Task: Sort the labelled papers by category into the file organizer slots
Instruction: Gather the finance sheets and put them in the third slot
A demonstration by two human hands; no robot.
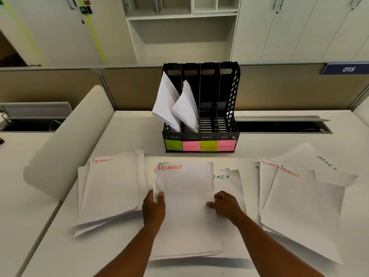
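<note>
A black file organizer (229, 100) stands at the back of the desk, with slots tagged HR, SPORTS, FINANCE and ADMIN. White papers lean in its two left slots (175, 104); the two right slots look empty. In front of me lies a stack headed FINANCE (185, 196). My left hand (153, 208) grips its left edge, lifting several sheets. My right hand (223, 204) pinches its right edge. An ADMIN sheet (229, 176) peeks out beneath. Another FINANCE pile (111, 186) lies to the left, FINANCE sheets (299, 206) to the right, and an ADMIN sheet (323, 166) at far right.
A white rounded divider panel (75, 140) slants along the desk's left side. A cable trough (283, 126) opens behind the organizer to the right. Beige partitions and white cupboards (299, 27) stand behind the desk.
</note>
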